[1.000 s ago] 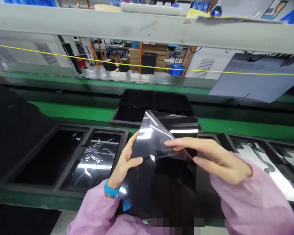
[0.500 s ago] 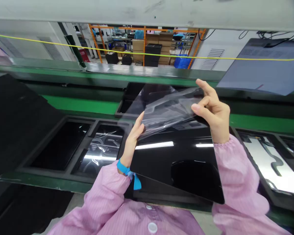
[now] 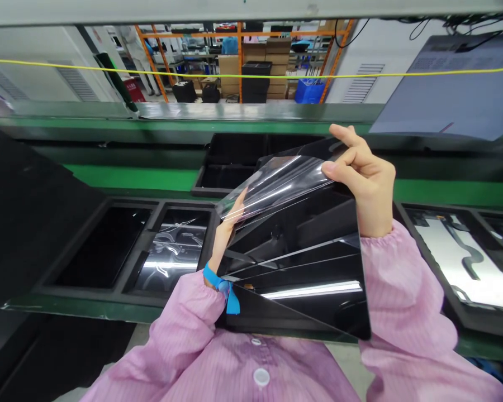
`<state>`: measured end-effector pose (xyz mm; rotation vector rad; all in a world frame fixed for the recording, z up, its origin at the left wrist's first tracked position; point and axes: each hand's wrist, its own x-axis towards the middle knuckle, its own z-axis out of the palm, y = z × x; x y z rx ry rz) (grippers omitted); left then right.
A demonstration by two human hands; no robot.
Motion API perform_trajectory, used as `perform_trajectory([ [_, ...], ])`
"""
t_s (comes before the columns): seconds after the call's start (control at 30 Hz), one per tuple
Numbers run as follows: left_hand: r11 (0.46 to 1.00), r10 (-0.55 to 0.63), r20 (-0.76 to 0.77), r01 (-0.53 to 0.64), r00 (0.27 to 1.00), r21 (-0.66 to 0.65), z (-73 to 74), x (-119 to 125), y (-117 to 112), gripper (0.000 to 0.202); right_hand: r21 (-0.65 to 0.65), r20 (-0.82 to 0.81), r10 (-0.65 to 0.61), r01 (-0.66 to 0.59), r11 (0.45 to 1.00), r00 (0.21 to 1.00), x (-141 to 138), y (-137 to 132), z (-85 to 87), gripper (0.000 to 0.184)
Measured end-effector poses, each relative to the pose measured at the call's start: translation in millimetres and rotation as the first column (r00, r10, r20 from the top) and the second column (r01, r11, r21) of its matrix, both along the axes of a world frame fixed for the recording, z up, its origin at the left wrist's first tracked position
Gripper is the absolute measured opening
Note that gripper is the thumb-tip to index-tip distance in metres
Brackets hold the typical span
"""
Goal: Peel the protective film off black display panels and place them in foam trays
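Note:
A black glossy screen panel (image 3: pixel 318 262) is held tilted in front of my chest. My left hand (image 3: pixel 228 229) grips its left edge, with the fingers partly behind the film. A clear protective film (image 3: pixel 272 178) lies loosely over the panel's upper part, with creases fanning from its top right corner. The thumb and fingers of my right hand (image 3: pixel 362 170) pinch the film there, beside the panel's upper right edge. Whether some right fingers also support the panel's back is hidden. A blue wrist strap (image 3: pixel 218 282) circles my left wrist.
To the left, a black foam tray (image 3: pixel 161 209) holds a dark screen (image 3: pixel 104 245) and a film-covered screen (image 3: pixel 174 251). On the right, another tray holds a silver-backed panel (image 3: pixel 456 262) with a flex cable. Behind the panel stands a black compartment tray (image 3: pixel 199 181) on the green bench (image 3: pixel 138 176).
The film has shifted and is pulled tighter, its left end now reaching over my left fingers and its creases spreading down the panel. The panel is tilted slightly differently.

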<state>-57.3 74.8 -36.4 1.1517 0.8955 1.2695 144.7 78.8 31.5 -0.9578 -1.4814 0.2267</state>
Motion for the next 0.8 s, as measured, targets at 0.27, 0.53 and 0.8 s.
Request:
perform_trajectory([
  [0.27, 0.998, 0.004, 0.000, -0.004, 1.000, 0.062, -2.5, 1, -1, 0.038, -0.001, -0.019, 0.012, -0.012, 1.000, 1.000, 1, 1, -0.5, 0.023],
  [0.53, 0.999, -0.007, 0.001, 0.007, 1.000, 0.049, -8.6, 0, 8, 0.035, -0.040, -0.099, -0.003, -0.001, 0.999, 0.995, -4, -2, 2.6, 0.018],
  [0.8, 0.999, -0.025, 0.002, 0.025, 1.000, 0.039, -10.8, 1, 6, 0.036, -0.059, -0.078, -0.004, 0.000, 0.998, 0.997, 2, -2, 3.0, 0.019],
])
